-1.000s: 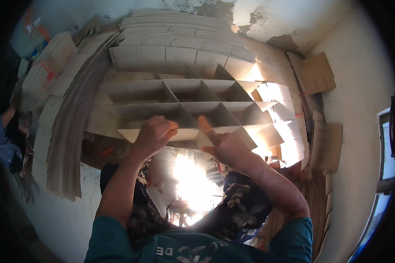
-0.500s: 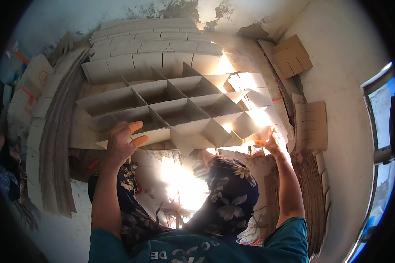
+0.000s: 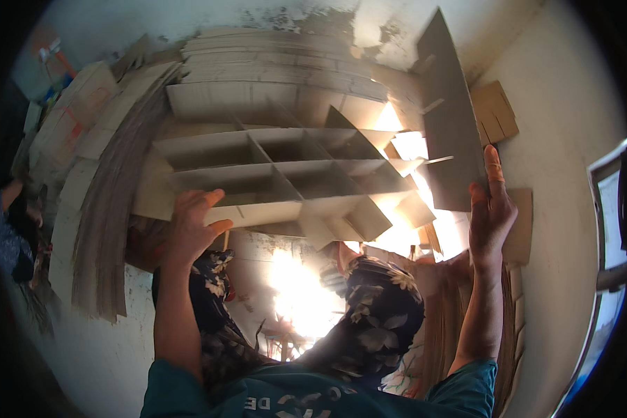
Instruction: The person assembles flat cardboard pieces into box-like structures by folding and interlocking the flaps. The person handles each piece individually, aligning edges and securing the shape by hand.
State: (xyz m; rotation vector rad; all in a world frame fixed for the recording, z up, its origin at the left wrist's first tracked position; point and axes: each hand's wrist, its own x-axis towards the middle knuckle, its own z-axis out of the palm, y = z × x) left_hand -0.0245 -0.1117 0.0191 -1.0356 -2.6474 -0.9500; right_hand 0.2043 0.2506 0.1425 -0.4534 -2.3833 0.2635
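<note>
A grid of interlocking cardboard dividers (image 3: 320,177) spreads in front of me, its slotted strips standing on edge and crossing to form cells. My left hand (image 3: 191,226), with orange covers on its fingertips, grips the left end of the grid's nearest strip between thumb and fingers. On the right, my right hand (image 3: 491,205) holds a slotted cardboard strip (image 3: 447,118) by its near end. That strip is raised and tilted upright, with its far end pointing toward the back wall. Narrow pale tabs show along its slots.
Flat cardboard strips (image 3: 279,59) are stacked along the back. A tall cardboard stack (image 3: 111,230) stands at the left, and more cardboard pieces (image 3: 496,115) lean against the right wall. Another person (image 3: 10,230) is partly visible at far left. Bright glare covers the area between my knees.
My right hand has risen to the right, lifting a cardboard strip from beside the grid. My left hand keeps its place on the near strip. The whole view has shifted slightly.
</note>
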